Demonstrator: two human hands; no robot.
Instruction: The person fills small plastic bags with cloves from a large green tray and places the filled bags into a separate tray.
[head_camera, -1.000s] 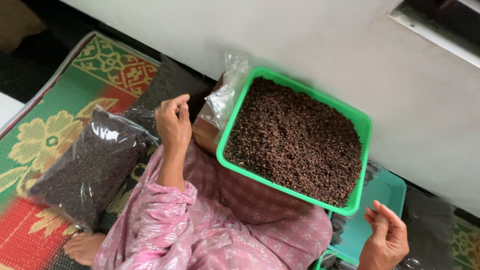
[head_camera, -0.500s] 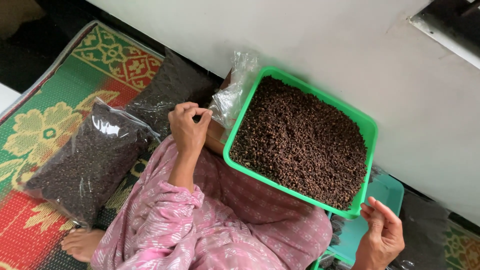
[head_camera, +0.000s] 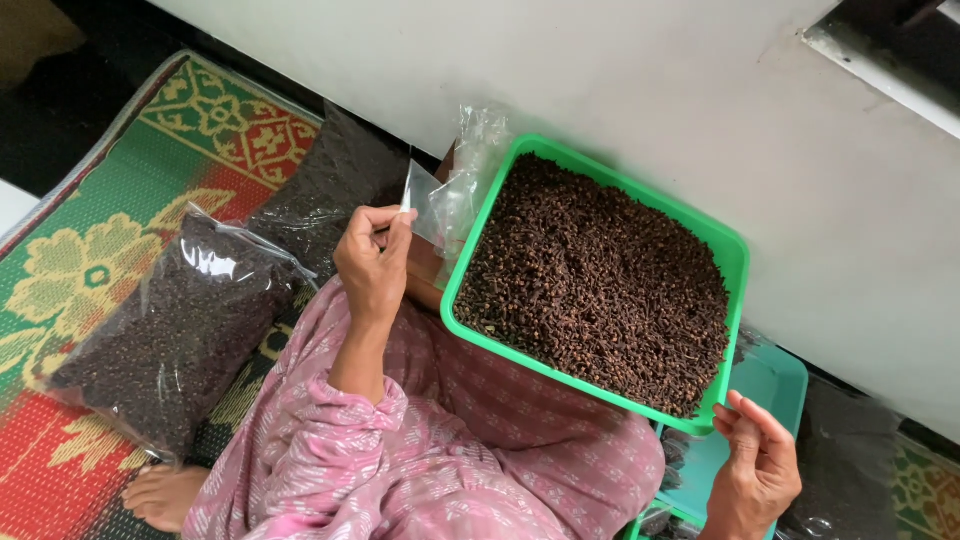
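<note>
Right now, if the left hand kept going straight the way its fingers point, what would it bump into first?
Probably the small clear plastic bag the left hand already pinches, then the bunched clear plastic beside the green tray. Depth is hard to judge from above.

That tray (head_camera: 742, 262) is bright green and packed with dark brown cloves (head_camera: 600, 280). Same dark brown fills the clear plastic bag (head_camera: 170, 330) on the mat (head_camera: 90, 250), which is green and red with yellow flower and scroll patterns. Clothing (head_camera: 450, 450) is pink with small white motifs. The small bag (head_camera: 425, 200) is see-through, and there's a teal lid (head_camera: 770, 385) under the tray. The wall's plain white.
</note>
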